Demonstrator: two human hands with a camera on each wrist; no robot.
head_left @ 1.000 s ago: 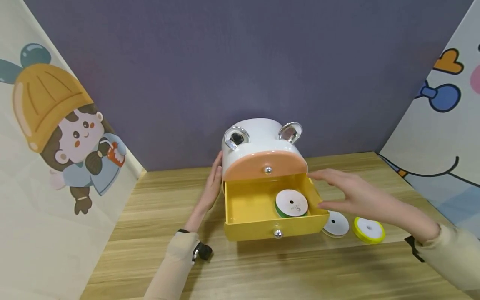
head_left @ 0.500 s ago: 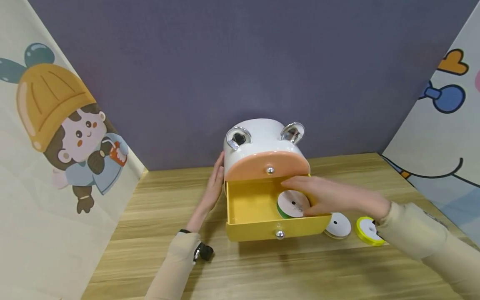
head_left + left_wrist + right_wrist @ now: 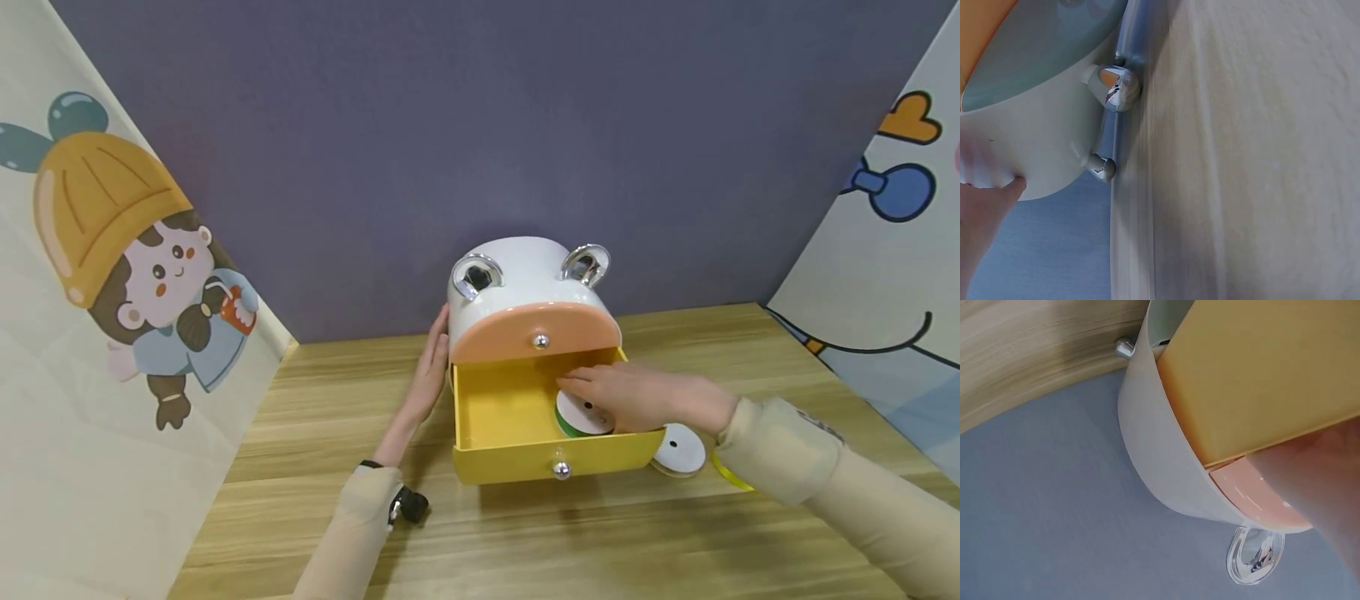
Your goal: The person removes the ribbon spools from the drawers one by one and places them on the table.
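Note:
A white box with silver ears [image 3: 525,271], a peach front panel and round knobs stands against the dark back wall. Its yellow drawer [image 3: 495,408] is pulled out. Inside, at the right, lies a ribbon spool [image 3: 576,417] with a white face and green edge. My right hand [image 3: 630,396] reaches into the drawer over this spool, fingertips at its far edge; thumb and grip are hidden, also in the right wrist view. My left hand [image 3: 426,379] rests with straight fingers along the box's left side. In the left wrist view, those fingertips touch the white wall [image 3: 1047,144].
On the wooden table [image 3: 322,433], right of the drawer, lies another white-faced spool [image 3: 678,450]. Beside it a yellow-edged spool [image 3: 731,473] is mostly covered by the right sleeve. Printed panels border the table left and right.
My right hand has moved left from outside the drawer's right wall into the drawer, over the green-edged spool. The left hand and the box have stayed in place.

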